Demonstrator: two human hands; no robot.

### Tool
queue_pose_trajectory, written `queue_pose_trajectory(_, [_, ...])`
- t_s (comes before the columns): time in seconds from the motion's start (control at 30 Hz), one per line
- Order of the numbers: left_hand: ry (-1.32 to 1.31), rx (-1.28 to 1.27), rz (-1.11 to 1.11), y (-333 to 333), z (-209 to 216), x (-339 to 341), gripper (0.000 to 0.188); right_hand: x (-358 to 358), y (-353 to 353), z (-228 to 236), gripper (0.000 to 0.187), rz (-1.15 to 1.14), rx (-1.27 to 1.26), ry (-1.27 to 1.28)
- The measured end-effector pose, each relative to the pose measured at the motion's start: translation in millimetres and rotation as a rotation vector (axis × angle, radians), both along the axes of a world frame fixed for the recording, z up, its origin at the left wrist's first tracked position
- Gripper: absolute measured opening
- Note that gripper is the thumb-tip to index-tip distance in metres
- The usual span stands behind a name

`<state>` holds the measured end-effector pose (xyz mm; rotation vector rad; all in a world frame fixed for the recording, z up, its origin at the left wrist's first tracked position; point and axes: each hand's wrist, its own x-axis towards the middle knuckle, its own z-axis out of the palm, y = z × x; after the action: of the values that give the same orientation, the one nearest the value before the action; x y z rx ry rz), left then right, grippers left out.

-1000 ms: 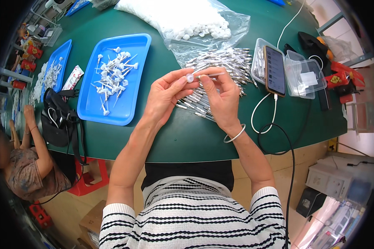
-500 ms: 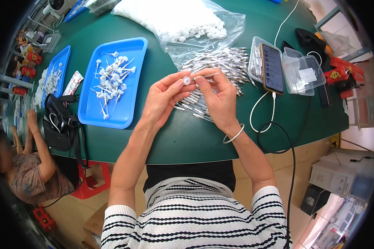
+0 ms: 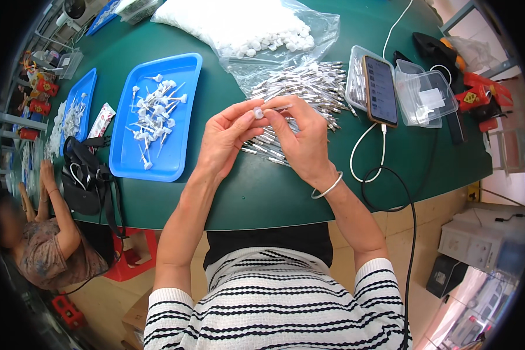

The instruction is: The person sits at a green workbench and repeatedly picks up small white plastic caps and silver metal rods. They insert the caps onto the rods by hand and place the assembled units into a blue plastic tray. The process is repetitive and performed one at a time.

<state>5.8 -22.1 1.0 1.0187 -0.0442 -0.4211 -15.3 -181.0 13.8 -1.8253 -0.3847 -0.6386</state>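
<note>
Above a dark green tabletop (image 3: pixel 245 213), just short of the work surface's middle, a bare left hand (image 3: pixel 221 137) pinches a small, round white cap (image 3: pixel 258 112) between thumb and fingers. Facing it, a bare right hand (image 3: pixel 304 140) grips a thin, pale rod (image 3: pixel 283 107), its free end pointing right. Cap and rod seem to meet between the fingertips, but skin covers the join, so I cannot tell how deep the rod sits.

A push off the cap's axis could bend the slender rod or make it skid aside; a slack left pinch could let the smooth cap twist or pop away. A dropped rod would probably vanish among the loose heap of silvery metal rods (image 3: pixel 309 81) lying beneath and just beyond the fingers.

Past that heap, a clear plastic bag (image 3: pixel 328 36) of white pieces gapes toward it, so a knock might mix the two. Well to the left, white-capped rods (image 3: pixel 156 111) lie crossed in a rectangular blue plastic tray (image 3: pixel 172 164), where stems could snag. Near the right forearm, a looped white cable (image 3: pixel 354 157) runs to a dark-screened phone (image 3: pixel 381 90); a sideways sweep could catch it and pull the phone over
</note>
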Motion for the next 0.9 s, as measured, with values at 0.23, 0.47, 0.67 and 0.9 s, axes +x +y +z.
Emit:
queue_pose_trajectory(0.23, [0.038,-0.027,-0.022,1.1,0.3,1.3,0.029,1.3,-4.6,2.8,0.008,-0.025,-0.065,0.002])
queue_pose_trajectory(0.47, [0.055,-0.037,-0.031,0.9,3.0,0.7,0.028,-0.4,-4.0,5.7,0.009,-0.045,-0.049,0.013])
queue_pose_trajectory(0.67, [0.054,-0.059,-0.033,1.1,2.6,0.7,0.028,-0.2,-3.9,4.5,0.008,-0.048,-0.062,-0.002])
queue_pose_trajectory(0.9, [0.046,-0.042,-0.034,0.7,3.4,0.3,0.028,-0.7,-3.8,4.2,0.007,-0.055,-0.062,-0.011])
